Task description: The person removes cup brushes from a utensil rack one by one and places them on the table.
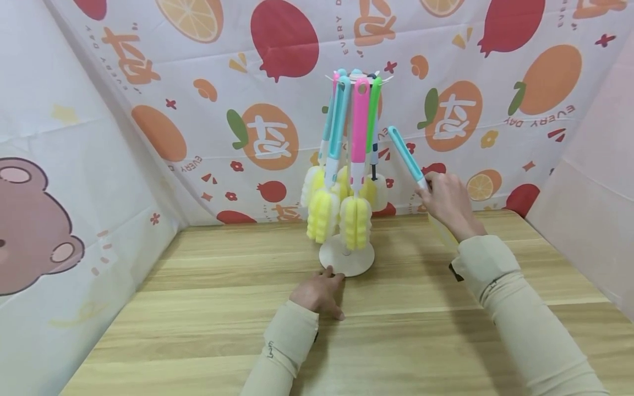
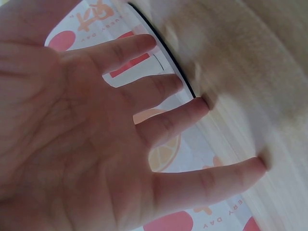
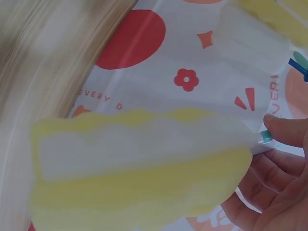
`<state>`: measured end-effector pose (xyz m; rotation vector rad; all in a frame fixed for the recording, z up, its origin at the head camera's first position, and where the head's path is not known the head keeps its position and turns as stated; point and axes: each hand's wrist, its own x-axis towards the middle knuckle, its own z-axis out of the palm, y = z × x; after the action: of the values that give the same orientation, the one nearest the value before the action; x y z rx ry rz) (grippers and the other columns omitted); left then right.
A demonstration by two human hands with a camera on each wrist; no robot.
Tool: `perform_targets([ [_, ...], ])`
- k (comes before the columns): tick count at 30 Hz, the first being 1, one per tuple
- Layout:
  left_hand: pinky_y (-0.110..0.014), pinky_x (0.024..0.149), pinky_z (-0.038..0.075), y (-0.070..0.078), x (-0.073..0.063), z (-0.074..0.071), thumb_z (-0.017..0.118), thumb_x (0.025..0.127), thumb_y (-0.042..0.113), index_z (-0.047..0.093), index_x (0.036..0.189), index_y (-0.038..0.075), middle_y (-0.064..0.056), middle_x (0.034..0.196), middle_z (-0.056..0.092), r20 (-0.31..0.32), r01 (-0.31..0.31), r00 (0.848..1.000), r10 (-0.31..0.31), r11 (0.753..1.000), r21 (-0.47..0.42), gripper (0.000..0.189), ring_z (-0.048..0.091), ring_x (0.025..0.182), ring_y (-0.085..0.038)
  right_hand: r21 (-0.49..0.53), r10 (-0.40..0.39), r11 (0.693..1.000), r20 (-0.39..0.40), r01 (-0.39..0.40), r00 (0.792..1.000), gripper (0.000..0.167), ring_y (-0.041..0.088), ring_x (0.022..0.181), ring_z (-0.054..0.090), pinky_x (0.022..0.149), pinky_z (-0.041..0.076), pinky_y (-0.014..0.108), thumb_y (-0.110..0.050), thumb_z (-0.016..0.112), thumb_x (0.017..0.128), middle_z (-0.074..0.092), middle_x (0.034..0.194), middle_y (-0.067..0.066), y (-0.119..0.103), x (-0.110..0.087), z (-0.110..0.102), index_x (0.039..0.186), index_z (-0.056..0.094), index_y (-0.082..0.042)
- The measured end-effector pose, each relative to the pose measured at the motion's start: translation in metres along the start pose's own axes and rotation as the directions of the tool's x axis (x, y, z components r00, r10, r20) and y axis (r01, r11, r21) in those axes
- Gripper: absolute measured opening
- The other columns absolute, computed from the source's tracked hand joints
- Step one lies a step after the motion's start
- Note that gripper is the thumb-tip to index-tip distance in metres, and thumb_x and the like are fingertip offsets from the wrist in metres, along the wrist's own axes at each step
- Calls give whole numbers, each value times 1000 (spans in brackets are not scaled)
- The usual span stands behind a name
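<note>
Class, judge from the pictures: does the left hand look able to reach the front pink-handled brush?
Probably yes: the left hand touches the white base but holds nothing, and the front pink-handled brush hangs on the near side, with nothing visible blocking the way.

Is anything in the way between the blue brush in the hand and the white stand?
Open air shows beside the blue brush, then the green-handled brush hangs on that side of the white stand, so they might bump.
</note>
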<state>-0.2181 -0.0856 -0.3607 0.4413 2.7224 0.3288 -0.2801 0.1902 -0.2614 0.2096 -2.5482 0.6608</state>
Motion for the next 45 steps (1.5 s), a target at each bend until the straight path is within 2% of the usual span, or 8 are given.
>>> perform_targets([
  [8, -60, 107, 41, 0, 1, 0, 90, 77, 30, 48, 151, 15, -18, 162, 31, 8, 3, 1000, -3, 1000, 5, 86, 33, 146, -39, -8, 33, 999, 50, -32, 998, 29, 36, 72, 56, 68, 52, 48, -8, 70, 94, 65, 89, 27, 10, 1, 1, 111, 64, 16],
  [15, -61, 107, 40, 0, 2, -2, 90, 77, 31, 47, 152, 15, -18, 162, 31, 18, 12, 1000, -12, 999, 31, 87, 33, 146, -39, -4, 62, 998, 71, -61, 996, 28, 33, 69, 54, 57, 44, 37, -9, 73, 93, 65, 82, 24, 16, 0, 0, 102, 68, 16],
  [20, -61, 108, 40, 1, 2, -2, 89, 78, 32, 46, 152, 15, -17, 163, 31, 27, 20, 999, -21, 999, 32, 87, 32, 146, -38, 27, 70, 997, 102, -73, 992, 29, 30, 68, 55, 53, 41, 31, -11, 75, 92, 69, 84, 25, 20, -1, 1, 99, 69, 16],
  [29, -60, 108, 40, 3, 2, -3, 89, 79, 32, 46, 153, 15, -16, 163, 30, 35, 29, 999, -31, 999, 32, 87, 32, 146, -38, 93, 102, 988, 177, -120, 979, 28, 27, 72, 61, 59, 49, 28, -15, 71, 95, 70, 86, 22, 26, -3, 2, 100, 70, 13],
  [37, -60, 108, 40, 2, 2, -2, 89, 79, 32, 46, 153, 15, -16, 163, 30, 34, 27, 999, -28, 999, 37, 87, 33, 146, -40, 125, 109, 982, 226, -140, 968, 22, 21, 66, 64, 57, 49, 25, -12, 71, 95, 70, 78, 16, 31, -5, 2, 95, 70, 10],
  [45, -61, 108, 40, 2, 2, -1, 89, 79, 32, 45, 153, 16, -16, 163, 30, 37, 33, 999, -34, 999, 28, 87, 32, 146, -39, 127, 133, 976, 297, -177, 946, 25, 18, 62, 66, 57, 49, 24, -14, 72, 95, 69, 73, 12, 33, -7, 5, 92, 71, 11],
])
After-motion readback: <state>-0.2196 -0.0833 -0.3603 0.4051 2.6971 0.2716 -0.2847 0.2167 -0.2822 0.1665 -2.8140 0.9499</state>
